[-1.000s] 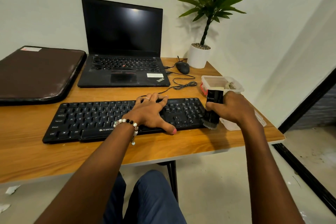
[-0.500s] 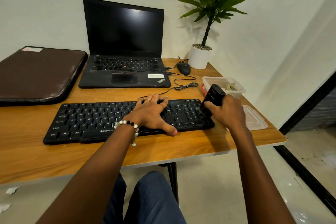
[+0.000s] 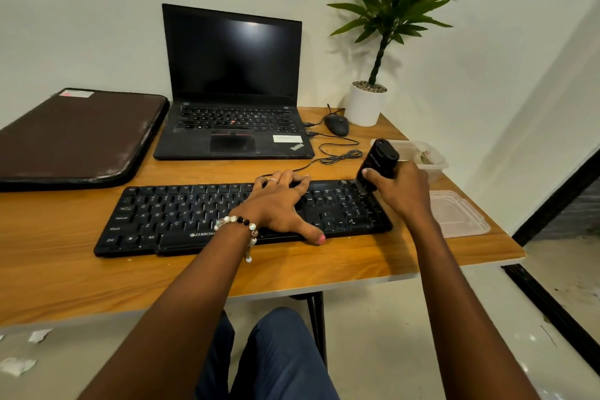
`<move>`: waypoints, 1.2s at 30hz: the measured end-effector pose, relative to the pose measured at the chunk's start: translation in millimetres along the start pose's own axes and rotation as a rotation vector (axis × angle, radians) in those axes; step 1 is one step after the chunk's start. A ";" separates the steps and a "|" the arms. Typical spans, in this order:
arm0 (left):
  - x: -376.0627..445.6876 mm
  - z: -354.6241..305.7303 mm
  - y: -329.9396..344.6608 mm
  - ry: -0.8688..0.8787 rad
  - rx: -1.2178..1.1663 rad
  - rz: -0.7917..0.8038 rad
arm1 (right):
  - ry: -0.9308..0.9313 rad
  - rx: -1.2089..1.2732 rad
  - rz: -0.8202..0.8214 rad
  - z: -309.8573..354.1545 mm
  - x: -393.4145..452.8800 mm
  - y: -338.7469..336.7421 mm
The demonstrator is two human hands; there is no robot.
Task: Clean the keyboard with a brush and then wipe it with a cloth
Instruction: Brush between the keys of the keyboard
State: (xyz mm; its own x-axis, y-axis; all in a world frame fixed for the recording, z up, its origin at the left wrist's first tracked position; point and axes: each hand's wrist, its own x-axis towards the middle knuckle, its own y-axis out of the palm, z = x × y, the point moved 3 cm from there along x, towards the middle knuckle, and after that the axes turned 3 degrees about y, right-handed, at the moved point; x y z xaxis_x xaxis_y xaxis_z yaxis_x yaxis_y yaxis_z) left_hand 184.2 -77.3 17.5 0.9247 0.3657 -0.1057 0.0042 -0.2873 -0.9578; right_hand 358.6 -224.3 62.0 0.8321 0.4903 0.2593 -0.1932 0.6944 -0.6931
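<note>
A long black keyboard (image 3: 181, 217) lies across the wooden desk (image 3: 65, 273) in front of me. My left hand (image 3: 282, 204) rests flat on its middle keys, fingers spread, thumb over the front edge. My right hand (image 3: 402, 195) grips a chunky black brush (image 3: 380, 162), tilted, with its bristle end pressed onto the keys at the keyboard's far right corner. I see no cloth.
Behind the keyboard stand an open black laptop (image 3: 233, 88), a brown laptop sleeve (image 3: 74, 136), a wired mouse (image 3: 337, 125) with coiled cable and a potted plant (image 3: 367, 104). A clear plastic box (image 3: 431, 156) and its lid (image 3: 457, 214) sit by the desk's right edge.
My right hand has carried the brush from off the keyboard's right end up onto the numeric keypad's far corner. My left hand has stayed on the keys.
</note>
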 end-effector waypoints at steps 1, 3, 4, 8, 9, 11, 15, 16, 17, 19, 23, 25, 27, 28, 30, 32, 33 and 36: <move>0.9 0.5 0.2 0.001 -0.001 0.000 | 0.011 -0.013 -0.027 -3.7 0.7 -1.1; 1.7 0.7 0.4 0.007 0.006 -0.003 | 0.025 -0.020 -0.036 -11.8 0.2 -5.6; 1.9 0.2 0.1 0.009 0.009 -0.004 | 0.026 -0.029 -0.025 -15.3 -1.1 -8.6; 1.7 -0.6 -0.4 0.003 0.005 0.003 | 0.044 -0.155 0.039 -20.7 -9.2 -24.8; 1.5 -0.7 -0.3 0.003 0.004 0.004 | 0.058 -0.204 0.059 -19.0 -9.9 -30.2; 0.8 -0.7 -0.2 -0.001 0.002 0.008 | 0.047 -0.281 0.087 -10.2 -12.2 -39.4; 0.7 0.4 -0.4 -0.006 0.007 0.006 | -0.038 -0.026 0.098 13.2 -22.1 -31.2; 1.1 -0.2 -0.4 -0.004 0.010 0.004 | -0.048 -0.005 0.082 16.5 -25.6 -25.8; 1.1 -1.1 -0.5 -0.001 0.011 0.000 | -0.055 -0.026 0.071 17.1 -28.7 -20.2; 0.3 -1.9 -0.7 0.001 0.010 -0.006 | -0.073 -0.077 0.067 17.8 -36.0 -11.6; 0.4 -0.5 -0.5 -0.002 0.004 -0.011 | -0.090 -0.113 0.106 13.3 -49.4 -8.1; 0.8 -0.3 -0.4 -0.002 0.003 -0.008 | -0.093 -0.157 0.170 11.0 -52.3 -12.8; 0.9 -0.3 -0.4 -0.004 0.001 -0.006 | -0.106 -0.163 0.272 12.0 -52.4 -21.4; 0.3 -0.2 -0.2 -0.006 0.002 -0.005 | -0.106 -0.134 0.323 14.0 -52.0 -26.0; -1.4 -0.6 -1.2 -0.009 0.005 -0.003 | -0.060 0.008 0.392 15.2 -51.2 -34.0; -2.6 -0.9 -1.7 -0.009 0.003 0.000 | 0.053 0.235 0.386 8.6 -48.1 -39.0; -2.8 -0.7 -1.8 -0.009 0.001 0.002 | 0.122 0.360 0.360 2.6 -44.5 -40.4; -2.4 0.7 -1.3 -0.002 -0.004 0.011 | 0.358 0.728 0.265 -18.5 -32.4 -47.1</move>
State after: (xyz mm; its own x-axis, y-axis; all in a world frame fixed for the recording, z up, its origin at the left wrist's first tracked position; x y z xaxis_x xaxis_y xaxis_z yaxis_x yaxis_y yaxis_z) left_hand 181.7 -77.2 18.8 0.9241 0.3641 -0.1162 -0.0042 -0.2945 -0.9557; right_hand 350.3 -282.7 73.8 0.8026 0.5737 -0.1635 -0.5889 0.8057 -0.0637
